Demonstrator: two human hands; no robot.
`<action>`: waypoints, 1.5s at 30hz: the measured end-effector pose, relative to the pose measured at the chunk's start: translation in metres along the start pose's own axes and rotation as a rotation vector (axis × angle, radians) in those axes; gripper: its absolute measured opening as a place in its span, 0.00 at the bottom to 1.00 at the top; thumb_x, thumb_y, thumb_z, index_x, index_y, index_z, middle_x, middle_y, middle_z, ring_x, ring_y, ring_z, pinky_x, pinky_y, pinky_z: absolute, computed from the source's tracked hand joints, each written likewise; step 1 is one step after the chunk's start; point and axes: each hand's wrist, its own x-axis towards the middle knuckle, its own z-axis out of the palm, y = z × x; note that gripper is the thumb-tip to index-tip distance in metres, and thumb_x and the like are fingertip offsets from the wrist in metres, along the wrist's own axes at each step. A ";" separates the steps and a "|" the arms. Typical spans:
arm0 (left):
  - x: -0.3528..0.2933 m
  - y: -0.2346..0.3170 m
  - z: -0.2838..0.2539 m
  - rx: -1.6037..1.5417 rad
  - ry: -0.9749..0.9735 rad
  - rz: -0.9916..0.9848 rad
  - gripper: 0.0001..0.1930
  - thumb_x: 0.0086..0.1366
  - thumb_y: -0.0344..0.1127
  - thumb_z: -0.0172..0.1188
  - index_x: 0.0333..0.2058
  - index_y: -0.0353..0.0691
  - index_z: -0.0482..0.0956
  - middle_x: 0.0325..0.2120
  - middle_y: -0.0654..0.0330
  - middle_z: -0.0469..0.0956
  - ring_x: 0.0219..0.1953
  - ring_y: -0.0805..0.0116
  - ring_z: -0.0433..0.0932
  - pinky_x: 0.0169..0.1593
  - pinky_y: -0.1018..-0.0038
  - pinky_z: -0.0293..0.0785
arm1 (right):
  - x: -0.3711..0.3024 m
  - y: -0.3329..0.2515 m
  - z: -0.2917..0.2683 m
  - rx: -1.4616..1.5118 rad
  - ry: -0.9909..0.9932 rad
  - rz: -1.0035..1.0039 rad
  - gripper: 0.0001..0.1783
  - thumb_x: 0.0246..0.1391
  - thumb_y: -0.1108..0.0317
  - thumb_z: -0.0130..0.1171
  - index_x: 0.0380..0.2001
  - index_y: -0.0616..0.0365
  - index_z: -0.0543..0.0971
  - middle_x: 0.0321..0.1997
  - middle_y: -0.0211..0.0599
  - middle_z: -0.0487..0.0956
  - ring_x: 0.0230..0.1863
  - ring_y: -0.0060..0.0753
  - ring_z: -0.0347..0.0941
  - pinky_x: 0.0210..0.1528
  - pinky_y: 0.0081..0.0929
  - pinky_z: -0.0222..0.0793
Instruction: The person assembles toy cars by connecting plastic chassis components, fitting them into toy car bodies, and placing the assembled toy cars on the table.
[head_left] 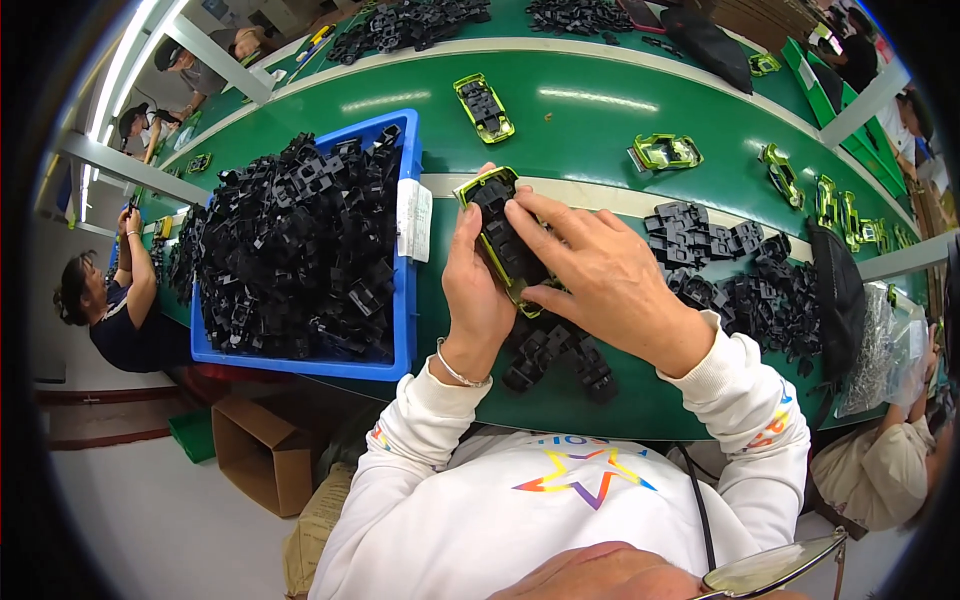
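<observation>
My left hand (468, 285) is closed around a lime-green toy car body (487, 181), held tilted above the table's near side. A black plastic seat insert (507, 245) sits within its open underside; whether it is fully seated I cannot tell. My right hand (615, 280) grips the same car body from above, fingertips pressed on the insert near the far end and thumb at the near end. Just below my hands lie several loose black inserts (560, 360). Beyond them, another green car body (484, 108) with a black insert rests on the green conveyor belt.
A blue crate (408, 330) heaped with black inserts stands at my left. Loose black inserts (710, 240) lie to the right, beside a black bag (838, 295). More green car bodies (667, 153) sit along the belt (590, 85). Co-workers (120, 300) sit left and right.
</observation>
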 end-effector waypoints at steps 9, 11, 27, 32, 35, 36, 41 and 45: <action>-0.014 -0.013 0.000 0.123 -0.091 0.053 0.25 0.74 0.42 0.37 0.64 0.38 0.61 0.48 0.51 0.74 0.49 0.65 0.75 0.55 0.69 0.74 | -0.013 -0.001 -0.010 -0.072 0.013 -0.156 0.40 0.37 0.59 0.73 0.55 0.66 0.72 0.55 0.46 0.72 0.40 0.39 0.75 0.46 0.32 0.72; -0.015 -0.014 0.001 0.123 -0.068 0.037 0.25 0.73 0.41 0.40 0.64 0.38 0.61 0.47 0.51 0.74 0.49 0.65 0.75 0.54 0.69 0.74 | -0.014 -0.002 -0.011 -0.106 0.026 -0.152 0.38 0.39 0.57 0.72 0.54 0.63 0.73 0.54 0.44 0.72 0.44 0.39 0.74 0.49 0.34 0.70; -0.016 -0.015 -0.008 0.285 -0.201 -0.002 0.44 0.61 0.22 0.49 0.72 0.37 0.35 0.65 0.50 0.60 0.61 0.64 0.67 0.63 0.70 0.65 | 0.011 0.037 -0.001 0.981 0.112 0.515 0.23 0.58 0.65 0.64 0.54 0.62 0.75 0.48 0.34 0.79 0.47 0.23 0.75 0.49 0.22 0.71; -0.012 -0.017 -0.008 0.281 -0.264 -0.088 0.46 0.63 0.23 0.53 0.71 0.35 0.32 0.66 0.50 0.56 0.65 0.65 0.60 0.66 0.72 0.58 | 0.019 0.059 0.021 1.224 -0.106 0.592 0.27 0.59 0.62 0.64 0.57 0.66 0.73 0.46 0.31 0.79 0.45 0.18 0.72 0.47 0.19 0.68; -0.005 -0.010 -0.014 0.217 -0.220 -0.173 0.44 0.64 0.23 0.53 0.71 0.34 0.34 0.59 0.53 0.65 0.54 0.71 0.72 0.56 0.74 0.72 | 0.031 0.048 0.010 1.127 -0.159 0.688 0.37 0.55 0.56 0.66 0.61 0.70 0.69 0.45 0.33 0.79 0.45 0.20 0.71 0.44 0.22 0.65; -0.002 -0.013 -0.018 0.179 -0.207 -0.182 0.43 0.64 0.23 0.52 0.71 0.35 0.35 0.58 0.53 0.65 0.53 0.72 0.73 0.55 0.74 0.73 | 0.033 0.049 0.011 1.097 -0.194 0.701 0.40 0.55 0.53 0.66 0.63 0.69 0.67 0.47 0.35 0.78 0.47 0.22 0.71 0.45 0.22 0.65; 0.016 -0.018 -0.015 0.084 -0.180 0.051 0.39 0.64 0.20 0.50 0.70 0.35 0.41 0.58 0.51 0.67 0.53 0.69 0.73 0.57 0.72 0.73 | 0.019 0.040 0.012 1.223 -0.127 0.730 0.44 0.57 0.48 0.62 0.68 0.64 0.60 0.56 0.38 0.73 0.55 0.25 0.68 0.49 0.27 0.66; 0.022 -0.021 -0.018 0.091 -0.129 0.161 0.35 0.62 0.19 0.49 0.68 0.35 0.49 0.56 0.52 0.69 0.56 0.64 0.73 0.57 0.71 0.73 | 0.002 0.033 0.032 1.342 -0.221 0.771 0.24 0.61 0.58 0.62 0.54 0.63 0.76 0.45 0.33 0.81 0.41 0.20 0.76 0.39 0.22 0.73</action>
